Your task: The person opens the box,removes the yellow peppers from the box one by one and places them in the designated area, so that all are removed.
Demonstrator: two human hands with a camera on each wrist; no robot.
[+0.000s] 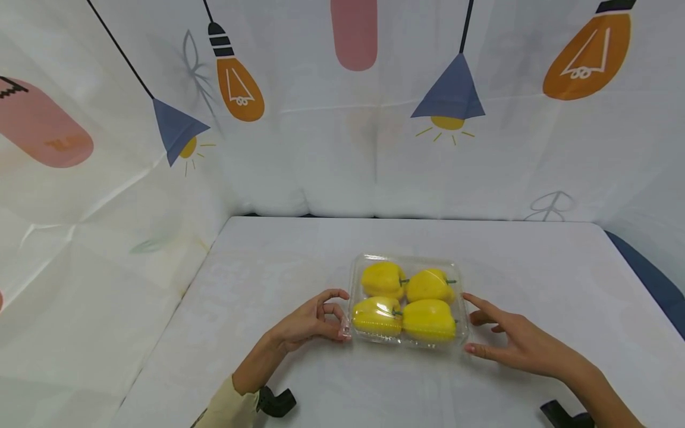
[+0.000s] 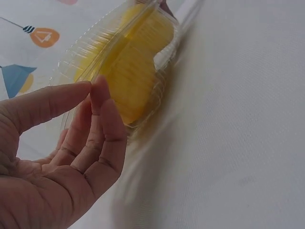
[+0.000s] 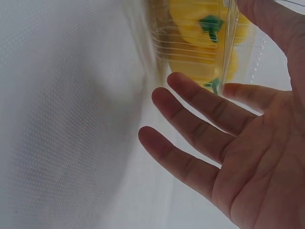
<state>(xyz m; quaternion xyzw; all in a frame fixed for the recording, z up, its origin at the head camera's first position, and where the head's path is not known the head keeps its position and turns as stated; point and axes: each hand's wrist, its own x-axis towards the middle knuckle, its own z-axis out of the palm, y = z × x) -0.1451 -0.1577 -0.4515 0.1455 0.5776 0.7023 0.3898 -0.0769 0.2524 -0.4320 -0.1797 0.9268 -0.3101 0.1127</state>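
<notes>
A clear plastic clamshell box (image 1: pixel 417 262) sits on the white table, with several yellow bell peppers (image 1: pixel 429 321) showing through its lid. Their green stems (image 3: pixel 210 25) appear through the side wall in the right wrist view. At the box's left edge, my left hand (image 1: pixel 313 319) pinches the rim between thumb and fingers, and the other fingers curl below. My right hand (image 1: pixel 519 346) is at the right side, its fingers spread and fairly straight. The right index finger and thumb reach the box's edge; the remaining fingers (image 3: pixel 188 126) stand apart from it.
The white tabletop (image 1: pixel 278 255) extends around the box. Behind and to the left hangs a pale cloth (image 1: pixel 321 148) printed with lamps and bulbs. Dark wrist-mounted devices (image 1: pixel 276 402) sit low beside both forearms. Something dark blue (image 1: pixel 647 279) shows past the table's right edge.
</notes>
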